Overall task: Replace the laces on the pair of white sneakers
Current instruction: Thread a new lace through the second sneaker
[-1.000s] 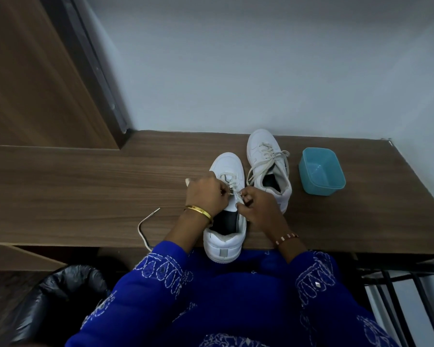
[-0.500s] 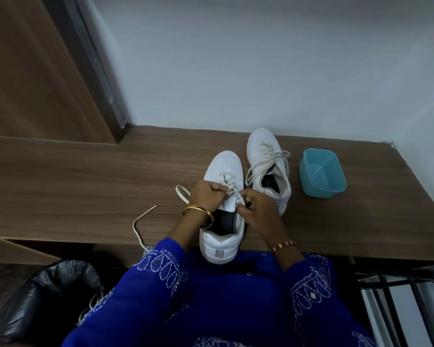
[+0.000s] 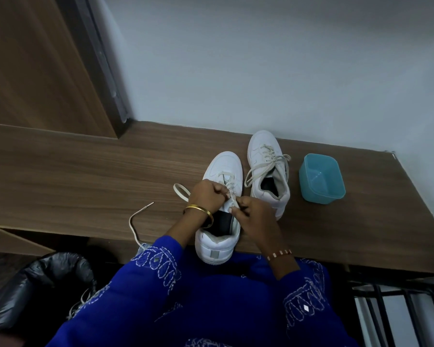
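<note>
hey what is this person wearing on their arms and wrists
Both arms are in blue sleeves with white embroidered patterns. The left hand has a gold bangle at its wrist; the right hand has a thin beaded bracelet, red-brown and white.

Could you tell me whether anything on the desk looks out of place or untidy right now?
The near sneaker overhangs the desk's front edge at its heel. A loose lace trails off that edge toward the black-lined bin. Nothing looks spilled or damaged.
</note>
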The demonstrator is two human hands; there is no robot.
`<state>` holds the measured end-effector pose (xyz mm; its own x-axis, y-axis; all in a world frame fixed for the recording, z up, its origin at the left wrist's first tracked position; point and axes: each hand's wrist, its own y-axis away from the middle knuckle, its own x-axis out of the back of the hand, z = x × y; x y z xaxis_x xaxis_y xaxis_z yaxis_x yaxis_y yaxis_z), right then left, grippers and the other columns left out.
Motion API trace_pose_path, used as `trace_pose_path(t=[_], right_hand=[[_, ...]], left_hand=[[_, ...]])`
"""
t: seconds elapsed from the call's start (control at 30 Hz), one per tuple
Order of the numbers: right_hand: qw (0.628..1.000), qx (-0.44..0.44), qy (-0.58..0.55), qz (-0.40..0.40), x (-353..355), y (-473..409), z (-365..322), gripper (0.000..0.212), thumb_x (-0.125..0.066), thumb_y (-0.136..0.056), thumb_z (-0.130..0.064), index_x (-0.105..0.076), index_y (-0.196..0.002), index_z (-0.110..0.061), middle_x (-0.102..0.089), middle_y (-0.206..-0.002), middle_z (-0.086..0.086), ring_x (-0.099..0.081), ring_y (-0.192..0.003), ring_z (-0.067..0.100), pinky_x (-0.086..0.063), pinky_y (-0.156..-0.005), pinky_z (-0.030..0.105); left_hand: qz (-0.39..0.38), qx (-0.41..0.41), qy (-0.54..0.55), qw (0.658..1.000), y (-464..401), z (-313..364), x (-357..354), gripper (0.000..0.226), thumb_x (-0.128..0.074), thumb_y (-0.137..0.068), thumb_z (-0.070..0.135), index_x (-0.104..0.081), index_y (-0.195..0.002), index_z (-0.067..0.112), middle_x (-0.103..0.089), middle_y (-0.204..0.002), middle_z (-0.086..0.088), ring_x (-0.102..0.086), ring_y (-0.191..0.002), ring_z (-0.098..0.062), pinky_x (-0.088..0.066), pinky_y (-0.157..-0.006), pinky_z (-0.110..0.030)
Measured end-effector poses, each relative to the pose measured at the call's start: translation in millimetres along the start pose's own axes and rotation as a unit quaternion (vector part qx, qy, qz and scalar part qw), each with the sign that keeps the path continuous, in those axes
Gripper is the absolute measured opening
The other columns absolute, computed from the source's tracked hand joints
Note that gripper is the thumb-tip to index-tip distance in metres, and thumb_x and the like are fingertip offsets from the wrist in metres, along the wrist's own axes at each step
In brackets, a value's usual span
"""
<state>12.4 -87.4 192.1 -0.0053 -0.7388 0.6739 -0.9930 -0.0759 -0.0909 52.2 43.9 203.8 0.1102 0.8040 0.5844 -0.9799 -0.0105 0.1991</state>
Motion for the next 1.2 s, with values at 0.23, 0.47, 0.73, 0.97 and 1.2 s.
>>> trace_pose_path(t=[0.23, 0.47, 0.73, 0.97, 1.2], right_hand=[[0.979, -0.146, -0.132, 0.046, -3.7, -15.9, 1.9, 0.018, -0.054, -0.091, -0.013, -0.064, -0.104, -0.005, -0.061, -0.070, -0.005, -0.060, -0.066, 0.017, -0.055, -0.066, 0.039], [0.991, -0.107, -0.039, 0.072, -6.4, -32.2, -7.3, 0.018, -0.053, -0.087, -0.007, -0.052, -0.070, -0.012, -0.052, -0.061, -0.003, -0.055, -0.068, 0.024, -0.047, -0.068, 0.037], [0.837, -0.102, -0.447, 0.298, 87.9, -49.4, -46.9, 0.019, -0.036, -0.099, -0.010, -0.044, -0.083, -0.015, -0.069, -0.063, 0.000, -0.066, -0.056, 0.011, -0.054, -0.056, 0.022], [0.958, -0.139, -0.219, 0.121, 67.1, -41.6, -49.4, 0.021, -0.047, -0.091, -0.007, -0.054, -0.077, -0.020, -0.059, -0.063, -0.001, -0.040, -0.037, 0.002, -0.031, -0.037, 0.017], [0.994, -0.080, 0.070, 0.039, -10.4, -15.8, -12.5, 0.018, -0.051, -0.089, -0.014, -0.063, -0.084, -0.002, -0.066, -0.083, 0.012, -0.060, -0.080, 0.024, -0.039, -0.070, 0.029]], left_hand=[[0.007, -0.053, -0.039, 0.998, -2.3, -8.7, -2.7, 0.012, -0.062, -0.081, 0.006, -0.073, -0.076, 0.007, -0.068, -0.092, -0.012, -0.062, -0.092, -0.028, -0.049, -0.079, -0.035], [0.075, -0.102, -0.198, 0.972, 8.1, -5.5, 0.3, 0.022, -0.054, -0.086, 0.022, -0.069, -0.101, 0.023, -0.057, -0.106, -0.006, -0.050, -0.106, -0.025, -0.034, -0.086, -0.035], [0.101, -0.182, -0.183, 0.961, 10.0, -38.4, 10.6, 0.055, -0.065, -0.062, 0.044, -0.064, -0.110, 0.017, -0.058, -0.095, -0.006, -0.058, -0.089, -0.028, -0.042, -0.079, -0.039], [0.066, -0.125, -0.081, 0.987, 11.9, -40.3, 2.4, 0.070, -0.071, -0.070, 0.035, -0.044, -0.131, 0.013, -0.050, -0.115, -0.010, -0.052, -0.104, -0.025, -0.040, -0.085, -0.029], [0.027, -0.089, -0.032, 0.995, 11.1, -42.7, 0.7, 0.065, -0.067, -0.077, 0.022, -0.039, -0.135, 0.009, -0.050, -0.124, -0.011, -0.048, -0.115, -0.023, -0.031, -0.086, -0.019]])
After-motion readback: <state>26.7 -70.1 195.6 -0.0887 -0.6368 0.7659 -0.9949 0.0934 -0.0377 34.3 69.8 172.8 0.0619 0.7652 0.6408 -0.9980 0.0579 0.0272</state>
